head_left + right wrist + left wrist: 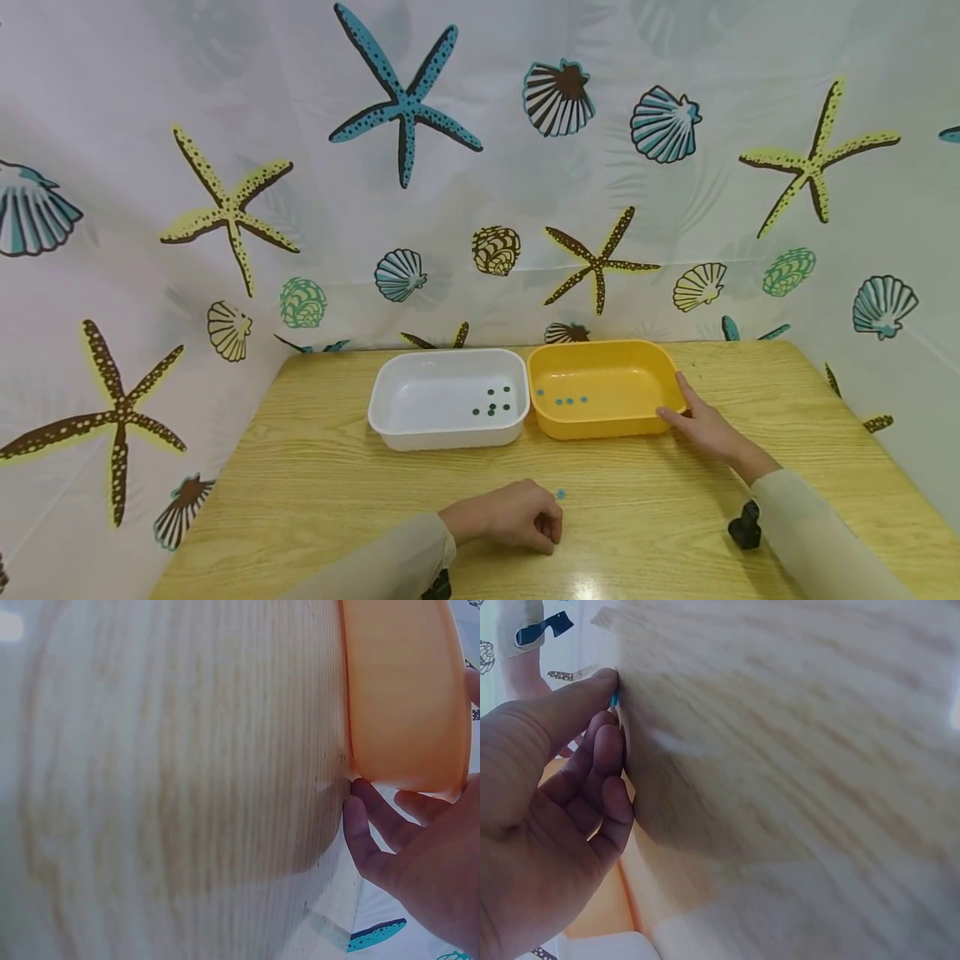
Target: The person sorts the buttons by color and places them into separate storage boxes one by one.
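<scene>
In the head view a small blue button-like disc [560,493] lies on the table, just beyond the fingers of my left hand [521,517]. That hand rests low at the tabletop, fingers loosely bent, a gap between thumb and fingers. The left wrist view shows a blue bit [615,699] past the thumb tip, partly hidden. My right hand [705,427] holds the right front corner of a yellow tray [600,429], thumb at the rim and fingers along the outer end wall. Several blue discs [570,401] are inside the tray, towards its left.
A white tray [450,439] stands left of the yellow one, close against it, with several dark green discs [492,407] in its right half. Behind the wooden table [322,492] hangs a curtain [465,183] printed with starfish and shells.
</scene>
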`<state>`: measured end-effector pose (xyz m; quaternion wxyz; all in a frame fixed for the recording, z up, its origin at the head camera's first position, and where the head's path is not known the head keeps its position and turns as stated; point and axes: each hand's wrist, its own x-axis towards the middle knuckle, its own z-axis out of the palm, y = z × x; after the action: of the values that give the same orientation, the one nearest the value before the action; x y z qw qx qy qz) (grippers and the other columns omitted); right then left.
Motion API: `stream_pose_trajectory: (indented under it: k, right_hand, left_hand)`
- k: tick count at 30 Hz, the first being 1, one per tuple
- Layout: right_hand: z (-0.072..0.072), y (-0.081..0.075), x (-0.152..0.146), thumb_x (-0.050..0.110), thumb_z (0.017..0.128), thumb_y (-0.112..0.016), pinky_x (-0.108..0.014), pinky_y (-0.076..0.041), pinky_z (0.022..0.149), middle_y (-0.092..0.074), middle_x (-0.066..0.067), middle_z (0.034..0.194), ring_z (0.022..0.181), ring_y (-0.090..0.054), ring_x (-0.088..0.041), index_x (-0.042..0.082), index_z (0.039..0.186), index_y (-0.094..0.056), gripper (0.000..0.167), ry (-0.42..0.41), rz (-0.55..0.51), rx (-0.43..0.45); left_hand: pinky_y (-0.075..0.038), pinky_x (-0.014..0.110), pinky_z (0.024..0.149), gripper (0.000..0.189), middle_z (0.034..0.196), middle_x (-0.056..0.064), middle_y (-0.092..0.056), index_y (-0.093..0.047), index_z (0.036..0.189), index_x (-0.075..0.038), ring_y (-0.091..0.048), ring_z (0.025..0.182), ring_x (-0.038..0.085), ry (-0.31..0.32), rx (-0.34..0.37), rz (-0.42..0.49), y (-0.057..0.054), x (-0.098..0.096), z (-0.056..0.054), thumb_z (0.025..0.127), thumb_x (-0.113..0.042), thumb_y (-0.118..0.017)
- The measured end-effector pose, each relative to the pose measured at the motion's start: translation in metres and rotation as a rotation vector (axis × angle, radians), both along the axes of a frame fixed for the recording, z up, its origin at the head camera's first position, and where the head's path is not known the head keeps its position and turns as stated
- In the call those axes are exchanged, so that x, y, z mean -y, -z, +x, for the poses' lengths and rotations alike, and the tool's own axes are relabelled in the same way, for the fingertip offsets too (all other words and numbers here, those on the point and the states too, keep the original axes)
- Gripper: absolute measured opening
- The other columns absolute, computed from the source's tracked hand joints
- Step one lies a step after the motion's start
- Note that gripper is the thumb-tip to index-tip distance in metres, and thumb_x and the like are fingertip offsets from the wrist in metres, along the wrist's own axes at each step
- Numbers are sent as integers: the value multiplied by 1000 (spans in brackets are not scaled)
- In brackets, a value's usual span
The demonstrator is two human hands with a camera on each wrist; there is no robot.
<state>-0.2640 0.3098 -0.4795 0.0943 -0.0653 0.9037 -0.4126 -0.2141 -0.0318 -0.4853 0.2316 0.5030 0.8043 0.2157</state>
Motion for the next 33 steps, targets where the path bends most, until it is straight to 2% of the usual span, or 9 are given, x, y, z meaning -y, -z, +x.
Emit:
stream_pose_trajectory:
  k: [5,12,18,24,30,33]
  right_hand:
    - [1,0,1,42,99,-46,-59,-24,103,-4,-34,150,128,-31,-50,3,149,12,86,-1,3,0]
    - [2,0,1,42,99,-46,-59,-24,103,-5,-34,150,128,-32,-50,4,149,12,86,3,3,-3]
    - [1,1,0,43,99,-45,-58,-23,104,-4,-33,150,129,-30,-50,4,149,13,86,5,11,0]
    - [0,3,-1,45,98,-46,-59,-22,104,-3,-33,150,130,-28,-50,3,149,12,87,4,8,-4]
    - [0,3,-1,43,98,-46,-59,-20,104,-2,-33,151,131,-24,-51,2,149,12,87,2,9,-12]
    - [0,2,0,44,98,-46,-59,-20,105,-2,-32,151,132,-23,-50,3,149,12,87,2,7,-12]
  left_hand:
    - [-43,11,61,7,70,-16,-55,-68,80,-16,-49,64,-5,-18,-13,-10,2,2,-2,83,-14,-74]
    - [-44,14,61,9,71,-15,-55,-67,79,-17,-50,64,-3,-70,22,-23,2,9,-6,83,-13,-74]
    - [-44,14,60,12,71,-16,-55,-65,77,-19,-50,64,-3,-100,-10,-9,6,18,-11,82,-15,-75]
    - [-45,16,59,16,69,-15,-55,-62,75,-19,-49,63,-2,-144,31,9,7,28,-15,81,-12,-75]
    - [-45,18,59,12,69,-12,-55,-63,77,-17,-50,63,0,-218,72,34,0,36,-17,83,-11,-72]
    - [-45,18,60,9,71,-10,-55,-63,80,-14,-50,64,1,-263,120,63,-3,39,-20,84,-9,-70]
